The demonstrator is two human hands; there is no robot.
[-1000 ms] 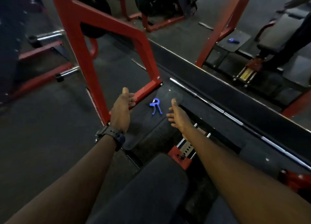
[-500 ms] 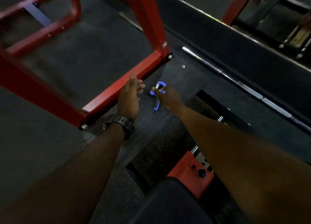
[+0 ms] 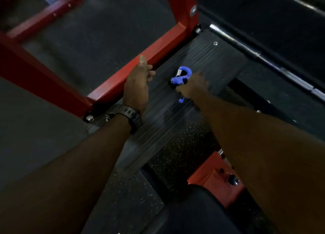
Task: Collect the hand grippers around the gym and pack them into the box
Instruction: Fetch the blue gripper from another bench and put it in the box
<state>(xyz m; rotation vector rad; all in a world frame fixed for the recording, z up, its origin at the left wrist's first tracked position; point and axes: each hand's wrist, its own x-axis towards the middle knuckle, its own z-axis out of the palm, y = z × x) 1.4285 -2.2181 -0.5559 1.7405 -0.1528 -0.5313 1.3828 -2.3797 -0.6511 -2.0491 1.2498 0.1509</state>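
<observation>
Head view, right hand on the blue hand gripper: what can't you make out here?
- Hand gripper: its handles are mostly hidden under the right hand, so how firm the grip is stays unclear; motion blur too.
- The box: not in the head view.
- Left hand: its palm side is turned away, so contact with the red frame is unclear.
- Other hand grippers: none in frame.

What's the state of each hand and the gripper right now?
right hand: closed around the blue hand gripper
blue hand gripper: on the dark ribbed platform, handles in the right hand
left hand: open, empty, beside the red frame bar
</observation>
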